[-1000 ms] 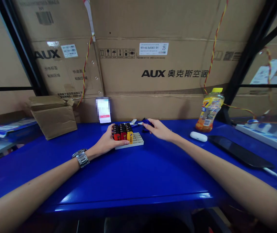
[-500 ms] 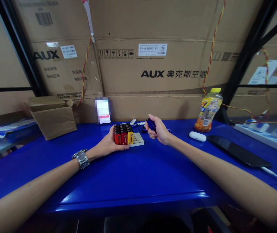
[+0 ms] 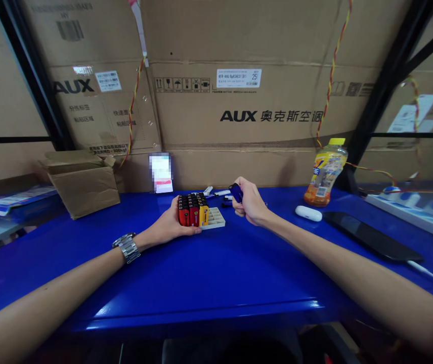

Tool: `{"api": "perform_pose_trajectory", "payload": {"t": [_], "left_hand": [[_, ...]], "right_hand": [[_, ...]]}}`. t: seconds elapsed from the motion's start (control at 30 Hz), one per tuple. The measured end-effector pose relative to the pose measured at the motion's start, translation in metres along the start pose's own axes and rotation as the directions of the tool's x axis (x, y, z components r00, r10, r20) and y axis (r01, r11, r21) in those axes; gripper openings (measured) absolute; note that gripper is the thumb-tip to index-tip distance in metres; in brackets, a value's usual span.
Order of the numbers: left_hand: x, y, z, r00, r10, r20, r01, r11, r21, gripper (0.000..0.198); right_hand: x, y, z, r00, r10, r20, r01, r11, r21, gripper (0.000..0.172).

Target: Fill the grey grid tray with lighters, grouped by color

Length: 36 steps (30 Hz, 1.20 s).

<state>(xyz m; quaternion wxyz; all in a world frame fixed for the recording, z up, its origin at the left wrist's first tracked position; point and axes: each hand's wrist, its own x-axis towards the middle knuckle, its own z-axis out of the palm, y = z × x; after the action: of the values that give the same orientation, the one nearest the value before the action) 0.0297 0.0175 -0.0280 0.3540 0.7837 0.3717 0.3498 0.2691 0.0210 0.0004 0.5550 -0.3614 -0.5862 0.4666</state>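
My left hand (image 3: 171, 221) wraps round the left end of a white compartment tray (image 3: 216, 218), fingers behind it and thumb along its front. Rows of red lighters (image 3: 188, 215) and yellow lighters (image 3: 204, 215), with black tops, stand upright in its left part. The compartments at its right end hold no lighters. To the right of the tray and a little above the table, my right hand (image 3: 252, 201) is closed on a dark blue lighter (image 3: 236, 192). Its lower part is hidden by my fingers. Behind, between the hands, lie white and dark pen-like items (image 3: 220, 194), partly hidden.
The blue table (image 3: 201, 278) carries an open cardboard box (image 3: 82, 184) at left and a lit phone (image 3: 161, 172) against large cartons. A drink bottle (image 3: 326, 172), white earbuds case (image 3: 308, 213), black phone (image 3: 372, 235) on a cable and power strip (image 3: 414, 212) are at right.
My right hand has shifted slightly right and turned a little, still holding the blue lighter. My left hand and the tray stay where they were.
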Motion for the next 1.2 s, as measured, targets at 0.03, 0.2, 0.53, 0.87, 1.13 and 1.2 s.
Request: {"api": "perform_pose_trajectory", "payload": {"t": [0.03,0.2,0.53,0.87,1.13,1.2], "left_hand": [[0.0,0.0,0.0,1.0,-0.003,0.0,0.003,1.0,0.011,0.087],[0.0,0.001,-0.001,1.0,-0.018,-0.01,0.018,0.999,0.027,0.087],[0.0,-0.001,-0.001,1.0,-0.021,0.004,0.021,1.0,-0.015,0.087],[0.001,-0.003,-0.003,0.998,0.032,0.052,-0.027,0.994,-0.109,0.081],[-0.001,0.001,-0.003,0.988,0.052,0.148,-0.02,0.977,-0.213,0.082],[-0.001,0.001,-0.002,0.985,0.058,0.163,-0.019,0.973,-0.23,0.081]], "right_hand": [[0.0,0.0,0.0,0.999,-0.026,-0.023,0.026,1.0,-0.003,0.014],[0.003,-0.001,-0.001,0.999,0.045,-0.031,-0.045,0.999,0.001,0.028],[0.001,-0.001,0.002,0.997,0.066,-0.03,-0.066,0.998,0.006,0.022],[0.003,0.005,-0.007,0.976,-0.091,0.198,0.147,0.946,-0.288,0.024],[0.008,0.014,-0.006,0.906,-0.295,0.305,0.409,0.795,-0.448,0.027],[0.009,0.015,-0.006,0.911,-0.289,0.294,0.395,0.818,-0.418,0.026]]}}
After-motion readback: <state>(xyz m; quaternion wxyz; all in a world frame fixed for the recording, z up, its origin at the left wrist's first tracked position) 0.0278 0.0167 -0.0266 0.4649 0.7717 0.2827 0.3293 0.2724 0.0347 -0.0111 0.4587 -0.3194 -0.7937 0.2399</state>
